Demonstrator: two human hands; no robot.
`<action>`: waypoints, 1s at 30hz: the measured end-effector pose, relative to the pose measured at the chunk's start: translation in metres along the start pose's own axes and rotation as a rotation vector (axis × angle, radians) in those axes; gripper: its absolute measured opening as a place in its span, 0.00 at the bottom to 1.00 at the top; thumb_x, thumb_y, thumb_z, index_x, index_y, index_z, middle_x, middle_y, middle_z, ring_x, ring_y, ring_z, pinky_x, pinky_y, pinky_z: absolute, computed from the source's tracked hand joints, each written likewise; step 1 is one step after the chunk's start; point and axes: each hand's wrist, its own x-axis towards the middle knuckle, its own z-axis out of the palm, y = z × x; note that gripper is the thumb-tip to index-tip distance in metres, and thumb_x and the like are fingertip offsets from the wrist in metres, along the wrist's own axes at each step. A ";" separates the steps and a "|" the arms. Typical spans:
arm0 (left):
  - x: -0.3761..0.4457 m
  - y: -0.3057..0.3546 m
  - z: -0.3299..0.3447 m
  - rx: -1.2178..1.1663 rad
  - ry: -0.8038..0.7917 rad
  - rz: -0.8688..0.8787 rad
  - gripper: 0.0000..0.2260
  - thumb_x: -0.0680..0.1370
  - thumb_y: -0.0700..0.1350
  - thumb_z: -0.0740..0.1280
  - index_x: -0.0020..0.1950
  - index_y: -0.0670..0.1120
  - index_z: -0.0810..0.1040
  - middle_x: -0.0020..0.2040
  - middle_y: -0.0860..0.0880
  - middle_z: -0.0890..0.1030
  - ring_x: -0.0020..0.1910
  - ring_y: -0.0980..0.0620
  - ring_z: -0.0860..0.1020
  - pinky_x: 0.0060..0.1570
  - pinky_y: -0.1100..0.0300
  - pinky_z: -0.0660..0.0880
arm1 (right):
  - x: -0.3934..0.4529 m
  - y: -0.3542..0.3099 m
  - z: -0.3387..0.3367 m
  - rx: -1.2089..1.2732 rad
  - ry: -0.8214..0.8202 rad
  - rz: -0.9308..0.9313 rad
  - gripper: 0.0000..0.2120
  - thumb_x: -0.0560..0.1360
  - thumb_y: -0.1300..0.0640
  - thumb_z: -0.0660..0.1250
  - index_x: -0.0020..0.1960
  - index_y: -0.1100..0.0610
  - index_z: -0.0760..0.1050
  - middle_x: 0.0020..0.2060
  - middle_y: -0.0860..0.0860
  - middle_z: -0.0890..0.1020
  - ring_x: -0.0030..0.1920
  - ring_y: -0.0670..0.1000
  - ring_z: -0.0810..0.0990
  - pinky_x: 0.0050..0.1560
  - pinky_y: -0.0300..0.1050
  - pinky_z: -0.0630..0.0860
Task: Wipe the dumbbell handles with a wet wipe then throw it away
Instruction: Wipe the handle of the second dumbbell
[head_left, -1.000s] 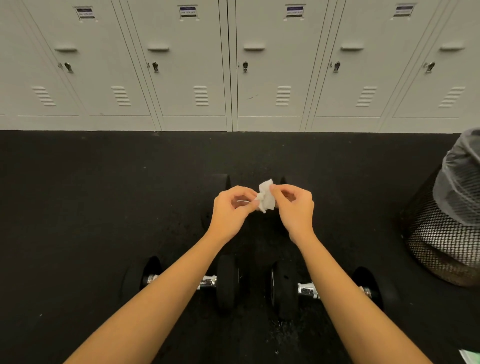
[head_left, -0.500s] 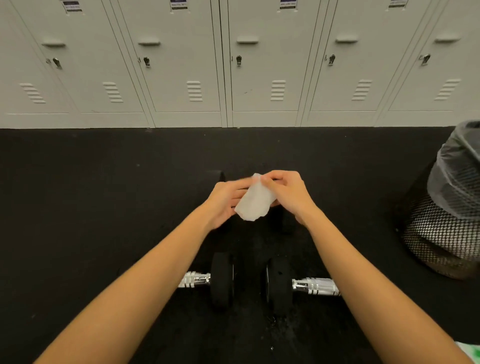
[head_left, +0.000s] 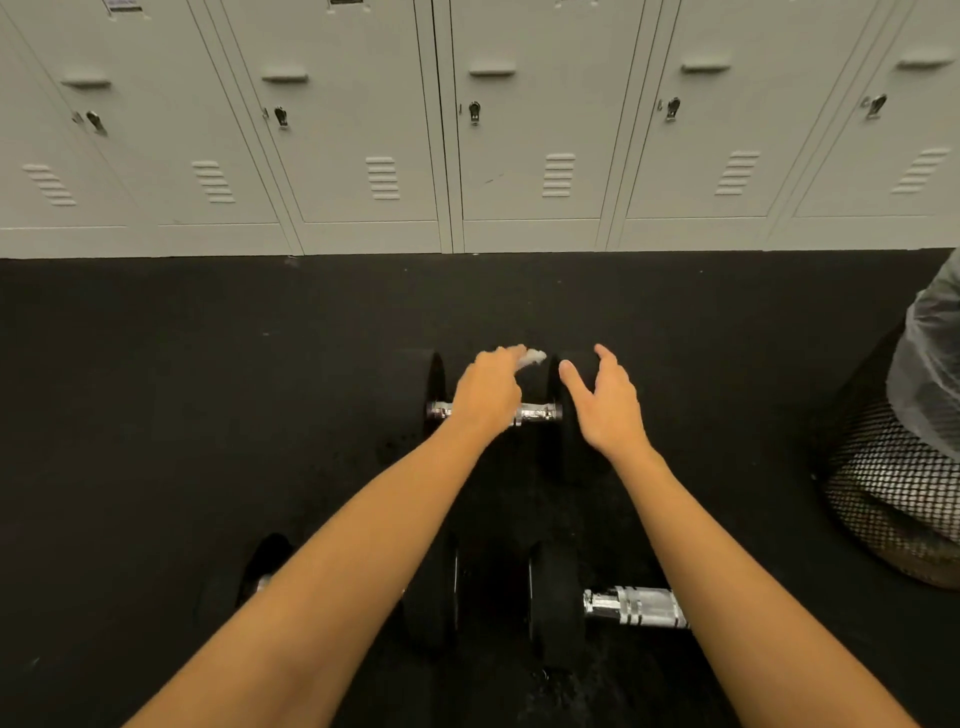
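Left hand (head_left: 488, 395) is over the far dumbbell's (head_left: 535, 414) chrome handle, grip pinched on the white wipe (head_left: 532, 357), which pokes out past the fingertips. Right hand (head_left: 605, 402) is beside it, above that dumbbell's right plate, grip spread wide and holding nothing. Two more dumbbells lie nearer on the black floor (head_left: 156, 415); a mesh bin (head_left: 893, 499) stands at right.
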 end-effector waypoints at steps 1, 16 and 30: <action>-0.003 0.001 0.012 0.057 -0.054 0.034 0.24 0.78 0.34 0.60 0.74 0.47 0.66 0.69 0.41 0.73 0.63 0.42 0.75 0.62 0.51 0.73 | 0.000 0.000 0.000 0.001 0.011 -0.003 0.34 0.78 0.41 0.59 0.77 0.56 0.54 0.72 0.57 0.66 0.69 0.56 0.68 0.67 0.54 0.67; -0.028 -0.022 0.050 0.063 0.035 0.380 0.16 0.83 0.47 0.54 0.68 0.44 0.73 0.61 0.46 0.79 0.63 0.49 0.74 0.69 0.55 0.64 | -0.001 0.006 0.005 0.019 0.069 -0.046 0.32 0.78 0.41 0.59 0.76 0.55 0.55 0.72 0.55 0.66 0.69 0.55 0.68 0.66 0.51 0.66; -0.022 -0.026 0.042 -0.269 0.083 0.212 0.18 0.82 0.50 0.58 0.46 0.42 0.83 0.42 0.47 0.83 0.41 0.54 0.80 0.49 0.51 0.77 | -0.002 0.005 0.005 0.051 0.085 -0.029 0.31 0.78 0.42 0.60 0.76 0.53 0.56 0.73 0.53 0.64 0.70 0.54 0.66 0.65 0.49 0.65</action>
